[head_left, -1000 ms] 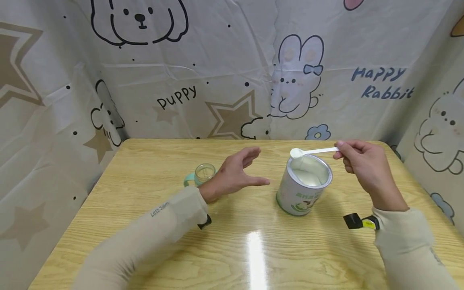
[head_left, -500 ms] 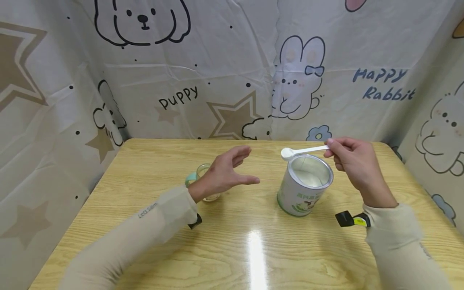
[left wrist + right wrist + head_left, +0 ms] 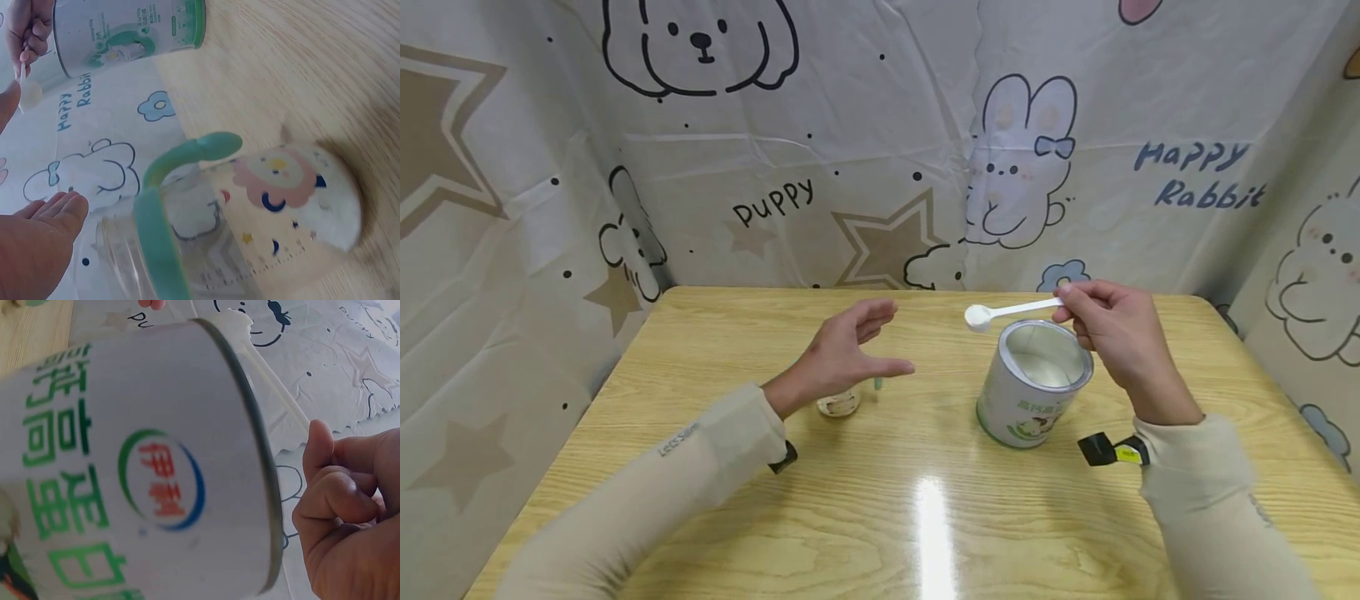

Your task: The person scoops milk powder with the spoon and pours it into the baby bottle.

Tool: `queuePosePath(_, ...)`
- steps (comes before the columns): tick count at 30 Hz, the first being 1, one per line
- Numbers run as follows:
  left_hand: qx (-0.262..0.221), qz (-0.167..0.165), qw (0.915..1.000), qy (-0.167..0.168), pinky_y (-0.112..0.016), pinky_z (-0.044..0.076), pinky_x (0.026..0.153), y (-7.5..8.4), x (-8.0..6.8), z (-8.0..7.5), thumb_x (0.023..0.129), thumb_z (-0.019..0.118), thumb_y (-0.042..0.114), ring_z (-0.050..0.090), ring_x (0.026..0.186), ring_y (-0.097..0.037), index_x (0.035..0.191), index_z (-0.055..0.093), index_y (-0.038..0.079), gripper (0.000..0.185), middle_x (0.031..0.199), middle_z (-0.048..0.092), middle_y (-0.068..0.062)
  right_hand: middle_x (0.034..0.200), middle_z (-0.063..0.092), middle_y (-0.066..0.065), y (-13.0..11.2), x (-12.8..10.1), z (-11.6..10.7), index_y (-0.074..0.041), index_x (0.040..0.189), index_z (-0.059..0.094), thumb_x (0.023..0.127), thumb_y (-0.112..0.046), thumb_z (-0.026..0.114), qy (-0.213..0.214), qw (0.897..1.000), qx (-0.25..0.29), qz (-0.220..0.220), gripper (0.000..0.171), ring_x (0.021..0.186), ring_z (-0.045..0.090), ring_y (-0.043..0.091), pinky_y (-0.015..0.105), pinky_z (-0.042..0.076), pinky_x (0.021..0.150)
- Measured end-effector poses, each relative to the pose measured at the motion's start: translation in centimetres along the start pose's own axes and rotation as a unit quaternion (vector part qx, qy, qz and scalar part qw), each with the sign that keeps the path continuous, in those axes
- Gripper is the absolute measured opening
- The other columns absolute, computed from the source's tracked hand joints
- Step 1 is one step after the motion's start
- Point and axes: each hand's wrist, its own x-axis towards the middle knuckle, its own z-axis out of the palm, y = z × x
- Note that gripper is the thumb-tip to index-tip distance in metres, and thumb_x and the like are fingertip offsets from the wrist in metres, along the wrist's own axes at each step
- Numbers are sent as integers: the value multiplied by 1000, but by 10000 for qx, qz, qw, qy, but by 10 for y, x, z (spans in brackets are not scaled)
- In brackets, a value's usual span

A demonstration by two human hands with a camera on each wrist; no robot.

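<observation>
My right hand [image 3: 1116,337] pinches the handle end of a white measuring scoop [image 3: 1011,310], its bowl heaped with white powder. The scoop is level, above and left of the mouth of an open milk powder can [image 3: 1030,400] on the table. White powder shows inside the can. My left hand [image 3: 842,354] is held in the air with thumb and fingers spread apart, holding nothing. Behind and below it in the head view stands a clear baby bottle [image 3: 294,219] with mint green handles [image 3: 194,150], mostly hidden there. White powder lies in the bottle's bottom.
The wooden table [image 3: 850,517] carries the can at right of centre and the bottle at left of centre. A printed cloth [image 3: 865,125] hangs along the table's back and both sides. A black strap device sits on each wrist.
My right hand has carried the filled scoop leftward, from over the can's mouth to beyond its left rim. My left hand has shifted left, covering the bottle's top in the head view.
</observation>
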Motion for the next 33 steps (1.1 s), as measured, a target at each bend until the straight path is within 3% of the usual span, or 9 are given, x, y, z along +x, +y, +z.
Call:
queuePosePath(15, 64, -39, 9997, 219, -32, 38, 114, -8, -12, -19, 80, 86, 12, 47, 136, -24, 146, 44, 1, 80, 146, 50, -13, 73, 65, -9, -7, 3, 20, 6, 114, 61, 102, -28, 59, -241, 9994, -259, 11, 36, 58, 44, 4, 15, 38, 47)
queuePosePath(33, 369, 52, 9983, 458, -35, 41, 112, -15, -24, -36, 77, 88, 10, 52, 131, -28, 140, 51, 2, 74, 140, 56, -14, 72, 65, -8, -14, 5, 46, 6, 111, 63, 102, -29, 60, -475, 9987, -153, -79, 36, 55, 42, 3, 16, 34, 46)
